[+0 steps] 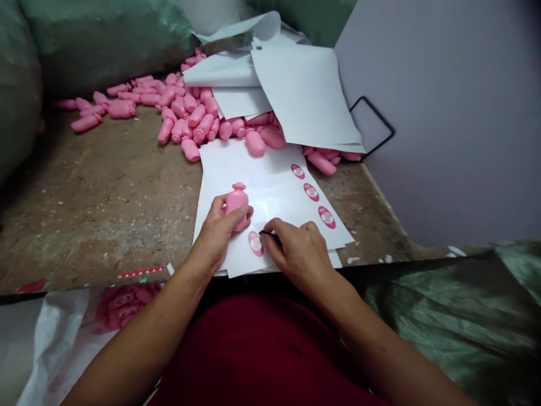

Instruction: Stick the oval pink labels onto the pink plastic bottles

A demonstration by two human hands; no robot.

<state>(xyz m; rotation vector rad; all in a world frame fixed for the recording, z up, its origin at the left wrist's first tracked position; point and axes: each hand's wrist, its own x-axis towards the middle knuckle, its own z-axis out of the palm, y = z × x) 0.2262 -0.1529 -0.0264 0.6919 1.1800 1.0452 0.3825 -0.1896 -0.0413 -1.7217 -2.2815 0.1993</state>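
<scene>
My left hand (pixel 216 231) is wrapped round a small pink plastic bottle (pixel 237 204), held upright over a white sticker sheet (pixel 224 169). My right hand (pixel 298 248) is closed on a thin black pointed tool (pixel 270 237); its exact kind is not clear. The tool's tip is at the edge of an oval pink label (pixel 255 243) near the front of the sheet. Down the sheet's right side lie three more oval labels, the middle one (pixel 311 192) among them.
Many pink bottles (pixel 203 125) are heaped behind the sheet, partly under more white sheets (pixel 308 93). Large green sacks (pixel 110 45) stand at the back left. A bent black metal rod (pixel 382 121) juts out by the pale wall (pixel 456 113). The worn table (pixel 105 208) ends just before my body.
</scene>
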